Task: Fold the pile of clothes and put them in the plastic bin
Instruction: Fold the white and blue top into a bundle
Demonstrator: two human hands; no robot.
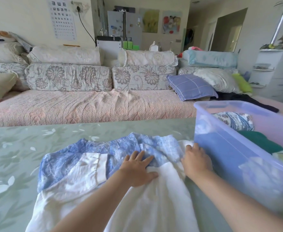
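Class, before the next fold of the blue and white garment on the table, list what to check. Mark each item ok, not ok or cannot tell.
1. The garment lies smooth on the table: not ok, bunched by the hands.
2. The left hand presses it flat: ok.
3. The right hand rests on its right edge: ok.
4. The bin is within reach: ok, beside that hand.
5. Room in the bin: ok, the folded clothes sit below the rim.
6. Lower hem straight: cannot tell, out of view.

Blue-and-white garment (87, 164) — translucent purple bin (238, 156) — green floral tablecloth (11, 148).
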